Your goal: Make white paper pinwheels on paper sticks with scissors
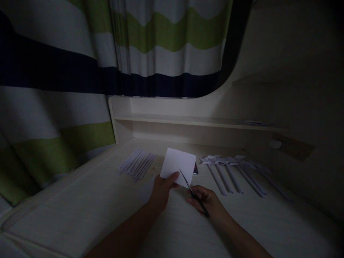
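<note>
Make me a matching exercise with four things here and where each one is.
Things:
1. paper sheet
2. scissors
3. paper strips
4. pinwheels

Places:
A. in a row on the desk, right of the hands
B. in the left hand
C. in a pile on the desk, left of the sheet
D. in the right hand

Pairs: 1-B, 2-D, 3-C, 4-A

No text, label, brand, number or sign can be read anywhere in this dim view.
</note>
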`<state>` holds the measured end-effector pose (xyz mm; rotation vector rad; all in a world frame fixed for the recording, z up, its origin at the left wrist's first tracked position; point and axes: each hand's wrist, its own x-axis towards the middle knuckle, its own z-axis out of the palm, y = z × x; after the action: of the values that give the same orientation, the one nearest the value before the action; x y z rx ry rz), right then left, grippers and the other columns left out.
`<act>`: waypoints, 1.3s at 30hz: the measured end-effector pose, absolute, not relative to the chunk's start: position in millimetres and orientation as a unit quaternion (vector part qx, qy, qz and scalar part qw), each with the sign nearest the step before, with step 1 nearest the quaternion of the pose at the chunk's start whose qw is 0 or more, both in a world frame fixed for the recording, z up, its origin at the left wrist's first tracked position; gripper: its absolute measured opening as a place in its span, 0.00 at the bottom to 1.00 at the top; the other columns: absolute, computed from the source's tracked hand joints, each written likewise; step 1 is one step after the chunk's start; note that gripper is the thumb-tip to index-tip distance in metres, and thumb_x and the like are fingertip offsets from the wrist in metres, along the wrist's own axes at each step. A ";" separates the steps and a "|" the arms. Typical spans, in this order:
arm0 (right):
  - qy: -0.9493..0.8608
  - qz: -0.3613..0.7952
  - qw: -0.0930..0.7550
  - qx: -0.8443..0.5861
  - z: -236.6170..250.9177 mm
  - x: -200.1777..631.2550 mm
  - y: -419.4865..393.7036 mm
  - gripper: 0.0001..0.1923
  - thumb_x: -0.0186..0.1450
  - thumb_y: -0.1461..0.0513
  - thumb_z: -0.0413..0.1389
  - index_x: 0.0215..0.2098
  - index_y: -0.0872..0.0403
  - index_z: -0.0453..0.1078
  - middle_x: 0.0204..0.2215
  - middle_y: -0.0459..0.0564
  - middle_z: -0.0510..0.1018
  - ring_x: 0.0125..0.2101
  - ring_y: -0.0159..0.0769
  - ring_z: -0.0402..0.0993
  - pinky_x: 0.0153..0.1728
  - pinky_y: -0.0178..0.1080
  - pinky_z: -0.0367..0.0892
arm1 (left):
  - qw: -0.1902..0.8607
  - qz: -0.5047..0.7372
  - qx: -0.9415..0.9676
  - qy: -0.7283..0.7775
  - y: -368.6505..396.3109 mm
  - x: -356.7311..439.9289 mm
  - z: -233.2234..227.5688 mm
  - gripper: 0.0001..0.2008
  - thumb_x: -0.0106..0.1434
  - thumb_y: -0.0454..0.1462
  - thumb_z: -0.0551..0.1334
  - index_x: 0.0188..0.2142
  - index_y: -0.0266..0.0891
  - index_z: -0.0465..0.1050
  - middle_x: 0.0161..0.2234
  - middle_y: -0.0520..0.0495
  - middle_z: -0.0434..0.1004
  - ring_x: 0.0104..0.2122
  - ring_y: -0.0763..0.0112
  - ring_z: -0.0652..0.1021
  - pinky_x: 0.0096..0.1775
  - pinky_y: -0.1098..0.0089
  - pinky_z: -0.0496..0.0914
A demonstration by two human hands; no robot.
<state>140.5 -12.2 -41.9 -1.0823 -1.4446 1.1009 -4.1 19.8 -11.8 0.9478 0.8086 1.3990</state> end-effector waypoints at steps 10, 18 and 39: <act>-0.597 0.449 0.491 -0.447 -48.5 141.6 -9.3 0.16 0.46 0.52 0.59 0.26 0.55 0.66 0.10 0.35 0.54 0.10 0.20 0.47 0.11 0.28 0.43 | 0.607 0.605 0.383 0.344 18.3 -1.6 -8.5 0.13 0.44 0.37 0.65 0.30 0.31 0.72 0.28 0.44 0.74 0.26 0.70 0.74 0.24 0.73 0.67; -0.580 0.433 0.520 -0.453 -46.0 138.0 -12.8 0.14 0.45 0.55 0.61 0.24 0.55 0.67 0.09 0.34 0.52 0.09 0.19 0.44 0.11 0.28 0.41 | 0.608 0.605 0.382 0.345 17.3 -2.0 -7.6 0.13 0.44 0.37 0.66 0.30 0.32 0.72 0.28 0.43 0.75 0.26 0.70 0.74 0.24 0.73 0.67; -0.569 0.497 0.460 -0.467 -58.3 147.2 1.6 0.15 0.41 0.59 0.63 0.26 0.55 0.67 0.09 0.35 0.60 0.11 0.22 0.52 0.13 0.28 0.48 | 0.596 0.635 0.343 0.351 26.7 -11.1 -2.9 0.12 0.42 0.36 0.66 0.28 0.33 0.71 0.28 0.45 0.75 0.25 0.71 0.74 0.25 0.74 0.67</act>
<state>147.2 1.6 -58.3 -1.1485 -1.3999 1.2221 -11.1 26.7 -2.9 0.7961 0.8150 1.4745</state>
